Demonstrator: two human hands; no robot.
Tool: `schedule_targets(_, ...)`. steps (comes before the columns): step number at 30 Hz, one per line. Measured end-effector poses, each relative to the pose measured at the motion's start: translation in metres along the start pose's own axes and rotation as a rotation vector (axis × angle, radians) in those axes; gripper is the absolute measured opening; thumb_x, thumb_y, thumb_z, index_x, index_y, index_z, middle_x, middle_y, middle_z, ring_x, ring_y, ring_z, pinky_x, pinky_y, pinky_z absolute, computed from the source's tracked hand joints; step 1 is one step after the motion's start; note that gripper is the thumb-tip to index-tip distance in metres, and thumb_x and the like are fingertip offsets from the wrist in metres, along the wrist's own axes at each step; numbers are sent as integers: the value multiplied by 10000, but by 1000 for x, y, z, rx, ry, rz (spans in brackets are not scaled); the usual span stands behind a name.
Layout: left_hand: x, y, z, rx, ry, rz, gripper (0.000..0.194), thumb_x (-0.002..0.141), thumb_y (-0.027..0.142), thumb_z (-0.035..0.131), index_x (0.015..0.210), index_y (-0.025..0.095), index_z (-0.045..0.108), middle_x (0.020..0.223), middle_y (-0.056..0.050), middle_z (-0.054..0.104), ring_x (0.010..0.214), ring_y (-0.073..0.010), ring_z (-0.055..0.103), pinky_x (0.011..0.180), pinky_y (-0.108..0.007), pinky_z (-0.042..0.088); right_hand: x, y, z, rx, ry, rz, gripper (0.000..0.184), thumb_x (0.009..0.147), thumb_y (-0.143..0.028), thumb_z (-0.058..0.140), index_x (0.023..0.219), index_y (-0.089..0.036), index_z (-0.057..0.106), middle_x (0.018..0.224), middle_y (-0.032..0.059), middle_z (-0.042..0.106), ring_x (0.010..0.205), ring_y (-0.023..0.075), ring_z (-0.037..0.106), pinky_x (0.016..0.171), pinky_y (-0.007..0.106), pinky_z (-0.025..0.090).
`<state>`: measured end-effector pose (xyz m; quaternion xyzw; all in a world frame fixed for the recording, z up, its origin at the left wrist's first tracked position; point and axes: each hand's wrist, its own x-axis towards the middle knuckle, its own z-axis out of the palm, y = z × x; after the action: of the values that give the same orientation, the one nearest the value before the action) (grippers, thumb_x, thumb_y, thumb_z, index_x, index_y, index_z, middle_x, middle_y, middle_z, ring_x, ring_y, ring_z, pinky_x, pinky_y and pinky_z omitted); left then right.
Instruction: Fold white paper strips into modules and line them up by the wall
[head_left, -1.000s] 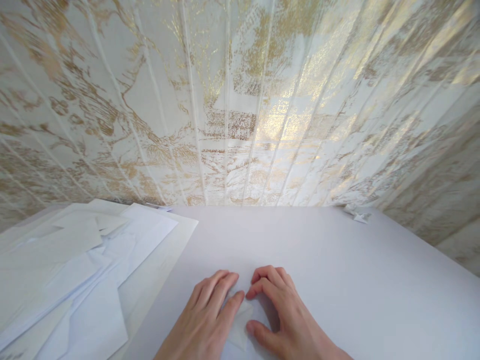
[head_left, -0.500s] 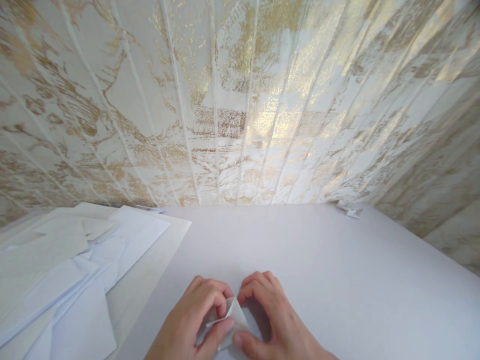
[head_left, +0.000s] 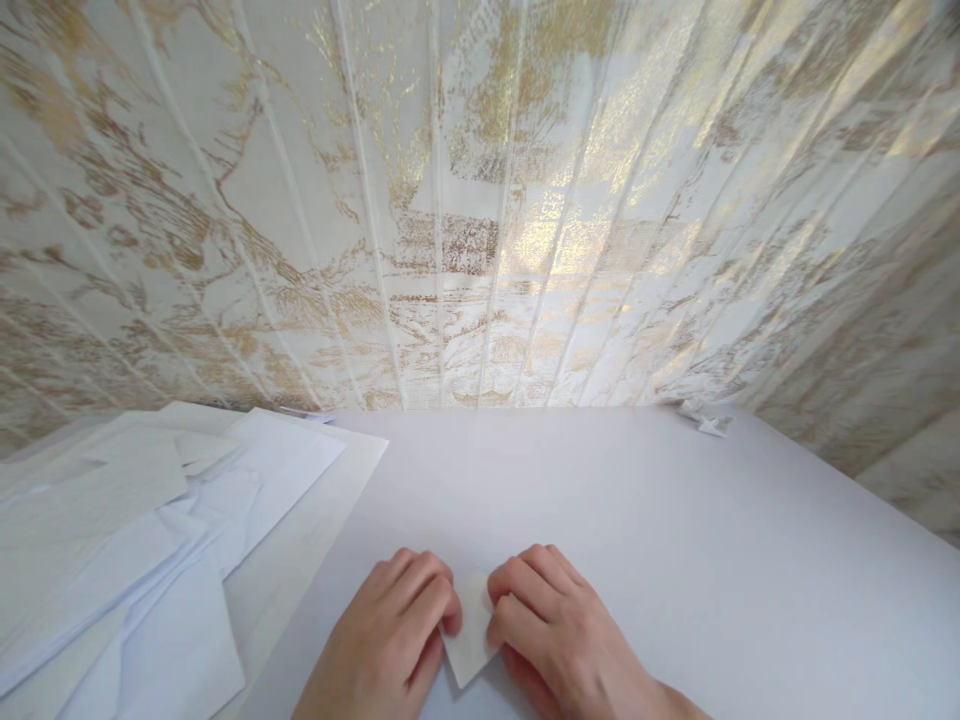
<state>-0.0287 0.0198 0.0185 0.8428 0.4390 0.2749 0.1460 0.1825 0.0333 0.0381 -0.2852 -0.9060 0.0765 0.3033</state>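
A small folded piece of white paper (head_left: 470,635) lies on the white table (head_left: 675,560) near the front edge. My left hand (head_left: 390,640) has its fingers curled and presses the paper's left side. My right hand (head_left: 559,635) has its fingers bent and pinches the right side, thumb under the edge. The two hands almost meet over the paper, so most of it is hidden.
A loose heap of white paper sheets (head_left: 135,540) covers the table's left side. A tiny folded paper piece (head_left: 709,420) lies at the back right corner. A white and gold curtain (head_left: 480,200) hangs right behind the table.
The paper flap that stood raised between my hands half a second ago now lies flat. Both hands have closed in and press down on it.
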Motion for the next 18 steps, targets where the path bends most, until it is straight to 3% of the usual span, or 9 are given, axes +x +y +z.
schedule_targets(5,-3,1,3,104,-3,105,170,945,97,433,841,226,471,876,6,587,809,-183,524,719,-311,402,-7,2,3,14,-61,93,220,833,-16,506,915,-219,531,863,31,598,753,195,493,689,311,396)
schedule_targets(9,-2,3,4,30,89,123,181,977,117,394,848,232,448,851,17,569,773,-166,496,713,-295,375,-5,3,1,111,-69,188,402,768,4,589,1096,-227,556,1033,66,588,879,228,517,765,343,437)
schedule_targets(14,-1,10,-1,-151,128,101,189,960,65,394,946,249,437,949,34,585,871,-122,530,807,-236,400,2,4,3,225,-33,254,395,713,63,531,964,-239,573,955,26,590,840,197,525,755,319,432)
schedule_targets(18,-1,17,-4,-239,128,153,211,963,60,372,937,260,432,1023,36,590,937,-86,565,845,-174,412,4,2,1,187,80,130,323,723,40,456,907,-223,492,883,22,573,773,184,505,703,306,405)
